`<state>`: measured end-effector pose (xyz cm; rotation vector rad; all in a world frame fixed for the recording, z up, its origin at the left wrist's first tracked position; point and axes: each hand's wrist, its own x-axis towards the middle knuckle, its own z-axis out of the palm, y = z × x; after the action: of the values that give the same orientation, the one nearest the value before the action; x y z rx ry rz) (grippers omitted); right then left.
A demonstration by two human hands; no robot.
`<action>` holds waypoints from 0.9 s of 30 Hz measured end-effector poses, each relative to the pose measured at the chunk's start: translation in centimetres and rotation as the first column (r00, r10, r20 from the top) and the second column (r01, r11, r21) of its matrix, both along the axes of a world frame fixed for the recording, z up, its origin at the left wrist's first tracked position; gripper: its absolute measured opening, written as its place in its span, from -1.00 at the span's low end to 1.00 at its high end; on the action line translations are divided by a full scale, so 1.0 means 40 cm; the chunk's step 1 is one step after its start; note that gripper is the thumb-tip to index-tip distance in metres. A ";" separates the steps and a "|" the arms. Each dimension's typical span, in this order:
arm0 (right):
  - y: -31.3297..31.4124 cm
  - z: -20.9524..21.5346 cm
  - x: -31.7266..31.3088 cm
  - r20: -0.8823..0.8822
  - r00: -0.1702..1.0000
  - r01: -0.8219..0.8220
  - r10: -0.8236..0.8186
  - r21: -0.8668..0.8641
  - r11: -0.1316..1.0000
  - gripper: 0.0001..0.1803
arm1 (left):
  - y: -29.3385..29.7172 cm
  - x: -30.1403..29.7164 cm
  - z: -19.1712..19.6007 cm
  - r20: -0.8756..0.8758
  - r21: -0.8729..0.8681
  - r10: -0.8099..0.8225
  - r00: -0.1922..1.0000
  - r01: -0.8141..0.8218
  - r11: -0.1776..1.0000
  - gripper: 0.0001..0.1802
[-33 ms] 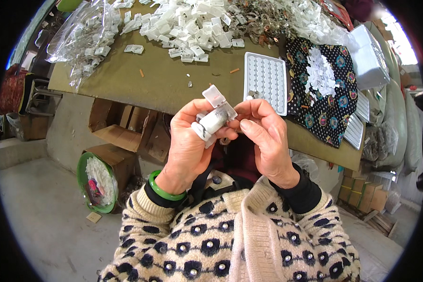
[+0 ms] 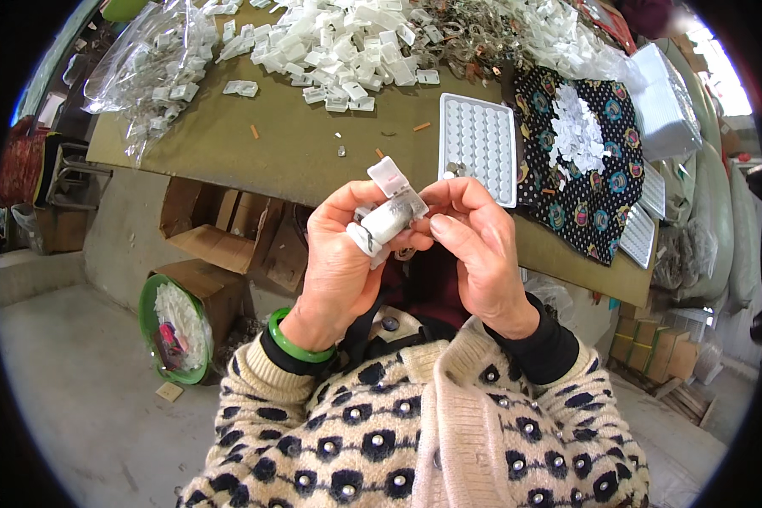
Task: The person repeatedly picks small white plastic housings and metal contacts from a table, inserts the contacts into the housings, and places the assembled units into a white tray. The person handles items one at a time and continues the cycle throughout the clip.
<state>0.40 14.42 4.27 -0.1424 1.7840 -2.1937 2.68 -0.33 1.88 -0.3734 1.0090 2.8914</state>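
Above my lap, in front of the table's near edge, my left hand (image 2: 337,264) is closed on a small white plastic case (image 2: 388,176) with its hinged lid standing up. A white wrapping with grey smudges (image 2: 384,225) lies over the left thumb, just below the case. From the other side my right hand (image 2: 486,258) comes in, thumb and forefinger pinched together at the case's right edge. Whatever those fingertips hold is too small and hidden to make out. A heap of similar white plastic cases (image 2: 339,51) covers the table's far side.
On the green-brown table (image 2: 296,161) lie a clear bag of parts (image 2: 157,76), a heap of small metal pieces (image 2: 470,38) and a white compartment tray (image 2: 477,140). White bits (image 2: 577,131) rest on a patterned cloth (image 2: 588,212). Below stand a cardboard box (image 2: 216,241) and a green basin (image 2: 150,313).
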 end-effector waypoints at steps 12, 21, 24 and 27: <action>0.047 -0.013 -0.046 -0.543 0.839 0.215 0.047 0.408 0.887 -0.94 | -0.011 0.031 -0.018 0.036 -0.005 -0.165 0.986 0.165 0.986 -0.76; 0.095 -0.076 -0.165 -0.695 0.544 0.498 0.471 0.718 0.486 -0.83 | -0.013 0.022 -0.045 0.069 0.120 -0.248 0.966 0.239 0.964 -0.66; 0.097 -0.073 -0.175 -0.669 0.538 0.467 0.514 0.744 0.478 -0.86 | -0.013 0.018 -0.045 0.061 0.093 -0.254 0.965 0.248 0.964 -0.66; 0.099 -0.068 -0.179 -0.650 0.567 0.425 0.506 0.757 0.496 -0.85 | -0.007 0.013 -0.045 0.065 0.100 -0.241 0.968 0.234 0.967 -0.69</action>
<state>-6.78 18.38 1.56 -1.1380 3.1168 -0.7524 3.21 -0.62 0.08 -0.3302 0.8420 2.6750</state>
